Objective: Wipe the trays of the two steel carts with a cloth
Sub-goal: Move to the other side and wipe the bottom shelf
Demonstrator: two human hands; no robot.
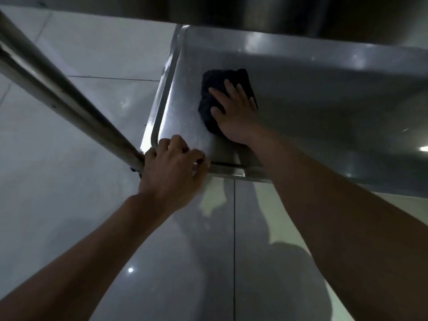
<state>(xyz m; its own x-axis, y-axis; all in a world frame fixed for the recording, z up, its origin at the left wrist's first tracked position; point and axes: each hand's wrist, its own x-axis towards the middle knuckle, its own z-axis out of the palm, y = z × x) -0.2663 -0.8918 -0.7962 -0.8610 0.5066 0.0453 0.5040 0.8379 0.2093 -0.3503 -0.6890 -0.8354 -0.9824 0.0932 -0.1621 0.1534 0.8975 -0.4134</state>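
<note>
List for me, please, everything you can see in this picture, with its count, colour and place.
steel tray: one, silver-grey, lower shelf of the cart, filling the upper right.
cloth: one, black, folded, lying flat on the tray near its left wall.
upper tray: one, dark steel, its underside across the top edge.
cart post: one, polished steel tube, slanting from the upper left down to the tray's near left corner.
floor tiles: several, pale glossy grey, under and around the cart.
left hand: one, fingers curled over the tray's near left corner rim.
right hand: one, fingers spread flat, pressing on the cloth.
</note>
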